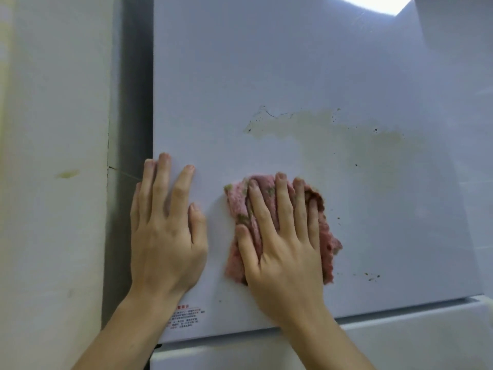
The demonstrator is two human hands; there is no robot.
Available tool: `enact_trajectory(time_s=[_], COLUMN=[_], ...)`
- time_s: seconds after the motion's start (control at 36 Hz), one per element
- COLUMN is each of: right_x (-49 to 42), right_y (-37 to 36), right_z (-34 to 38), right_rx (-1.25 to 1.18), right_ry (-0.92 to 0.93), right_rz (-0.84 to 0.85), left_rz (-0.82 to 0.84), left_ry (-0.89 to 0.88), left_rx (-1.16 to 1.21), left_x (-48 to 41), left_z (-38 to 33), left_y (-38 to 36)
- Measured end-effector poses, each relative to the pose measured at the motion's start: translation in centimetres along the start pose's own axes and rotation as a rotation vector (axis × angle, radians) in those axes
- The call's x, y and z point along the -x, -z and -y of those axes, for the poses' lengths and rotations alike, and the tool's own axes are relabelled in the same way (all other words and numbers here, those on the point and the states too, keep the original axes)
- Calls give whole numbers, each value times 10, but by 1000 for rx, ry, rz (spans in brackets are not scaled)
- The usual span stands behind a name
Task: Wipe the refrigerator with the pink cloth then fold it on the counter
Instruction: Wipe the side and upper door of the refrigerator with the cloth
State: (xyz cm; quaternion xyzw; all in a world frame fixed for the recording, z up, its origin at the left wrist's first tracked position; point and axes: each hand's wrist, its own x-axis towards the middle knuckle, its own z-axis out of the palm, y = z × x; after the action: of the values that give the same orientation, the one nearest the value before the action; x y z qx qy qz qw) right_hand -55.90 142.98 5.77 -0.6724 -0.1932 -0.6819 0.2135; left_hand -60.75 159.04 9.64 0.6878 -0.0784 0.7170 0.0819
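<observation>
From the head view, the right hand (282, 236) presses the bunched pink cloth (234, 204) flat against the refrigerator door (293, 62), fingers spread and nearly straight, not curled round it. The left hand (165, 231) rests flat on the door near its left edge, beside the cloth but apart from it. The yellowish stain (320, 124) lies above and right of the cloth, so I think the right hand, being nearer, should wipe upward and rightward.

Red print (184, 317) on refrigerator door (293, 76), illegible
</observation>
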Motion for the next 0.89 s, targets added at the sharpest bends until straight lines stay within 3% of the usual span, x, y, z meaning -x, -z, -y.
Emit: enact_trajectory(time_s=[0.22, 0.42, 0.67, 0.75, 0.83, 0.89], right_x=[1, -97, -180, -166, -101, -51], right_y=[-3, -23, -23, -23, -21, -16], right_z=[9, 46, 66, 55, 40, 31], right_rx=[-6, -83, -52, -90, -131, -123], right_ry=[92, 109, 146, 148, 108, 136], right_rz=[21, -68, 72, 38, -81, -67], left_rz=[-8, -64, -71, -109, -143, -157], left_ry=[33, 39, 30, -6, -13, -7], left_rx=[210, 221, 138, 78, 34, 32], left_x=[-1, -1, -3, -4, -4, -4], left_z=[1, 0, 0, 6, 8, 6], left_y=[0, -2, -3, -6, -10, -11])
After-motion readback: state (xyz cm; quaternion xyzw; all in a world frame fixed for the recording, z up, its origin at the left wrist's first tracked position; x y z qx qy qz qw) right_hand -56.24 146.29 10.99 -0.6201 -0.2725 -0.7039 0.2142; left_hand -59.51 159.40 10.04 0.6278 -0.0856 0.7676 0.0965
